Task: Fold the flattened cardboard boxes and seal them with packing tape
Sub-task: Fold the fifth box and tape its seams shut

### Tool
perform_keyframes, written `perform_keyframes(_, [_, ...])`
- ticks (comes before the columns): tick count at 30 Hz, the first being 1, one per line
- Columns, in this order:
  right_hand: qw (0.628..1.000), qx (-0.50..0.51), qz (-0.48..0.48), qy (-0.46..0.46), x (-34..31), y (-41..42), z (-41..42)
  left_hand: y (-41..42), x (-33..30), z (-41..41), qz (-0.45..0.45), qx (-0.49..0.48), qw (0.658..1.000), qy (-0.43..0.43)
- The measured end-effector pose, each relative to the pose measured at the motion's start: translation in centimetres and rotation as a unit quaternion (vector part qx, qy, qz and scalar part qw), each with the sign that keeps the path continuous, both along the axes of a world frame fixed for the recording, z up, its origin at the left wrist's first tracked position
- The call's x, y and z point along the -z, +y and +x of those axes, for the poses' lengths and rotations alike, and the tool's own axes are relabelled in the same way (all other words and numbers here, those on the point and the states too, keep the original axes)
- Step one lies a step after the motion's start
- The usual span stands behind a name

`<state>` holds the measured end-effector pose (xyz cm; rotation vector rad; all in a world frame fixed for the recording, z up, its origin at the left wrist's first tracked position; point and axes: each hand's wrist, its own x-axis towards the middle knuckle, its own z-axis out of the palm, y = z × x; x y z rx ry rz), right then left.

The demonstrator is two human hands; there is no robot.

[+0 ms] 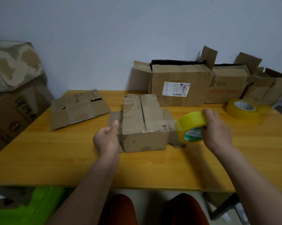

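Note:
A small folded cardboard box point(143, 122) stands on the yellow wooden table point(72, 159), its top flaps meeting at a centre seam. My right hand point(216, 129) grips a yellow roll of packing tape point(191, 127) just right of the box. A clear strip of tape point(153, 125) stretches from the roll leftward across the box top. My left hand point(107, 138) pinches the strip's free end against the box's left side. A flattened cardboard box point(78, 109) lies at the table's back left.
A second yellow tape roll point(241, 108) sits at the back right. Three open cardboard boxes point(180, 83) line the wall behind. Stacked boxes point(13, 88) stand left of the table. A green bag point(39, 207) lies on the floor below.

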<state>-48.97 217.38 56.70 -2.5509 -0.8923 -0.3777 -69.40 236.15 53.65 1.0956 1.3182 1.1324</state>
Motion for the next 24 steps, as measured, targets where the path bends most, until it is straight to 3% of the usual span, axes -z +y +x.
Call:
perform_keyframes(4, [1.000,-0.006,-0.006,0.008,0.3,0.8,0.6,0.5,0.2,0.2,-0.016,0.007,1.000,0.003])
perform_keyframes(9, [0.997,-0.018,-0.080,0.004,1.9,1.5,0.8,0.2,1.8,-0.3,-0.056,0.039,0.997,0.030])
perform_keyframes(14, [0.994,-0.037,-0.098,-0.017,2.2,2.1,0.8,-0.5,2.1,-0.3,0.006,0.107,0.991,0.078])
perform_keyframes(18, [0.992,-0.085,-0.097,-0.009,2.1,3.2,-0.1,0.3,2.1,-0.7,0.068,0.210,0.955,0.200])
perform_keyframes(21, [0.994,-0.079,-0.077,0.017,2.0,3.6,-0.3,1.6,1.9,-1.3,0.031,0.283,0.889,0.360])
perform_keyframes(23, [0.994,-0.074,-0.080,0.028,1.9,3.6,-0.4,1.7,1.8,-1.7,0.062,0.271,0.857,0.435])
perform_keyframes(24, [0.993,-0.074,-0.082,0.031,1.8,3.6,-0.6,1.5,1.8,-1.8,0.125,0.242,0.868,0.415])
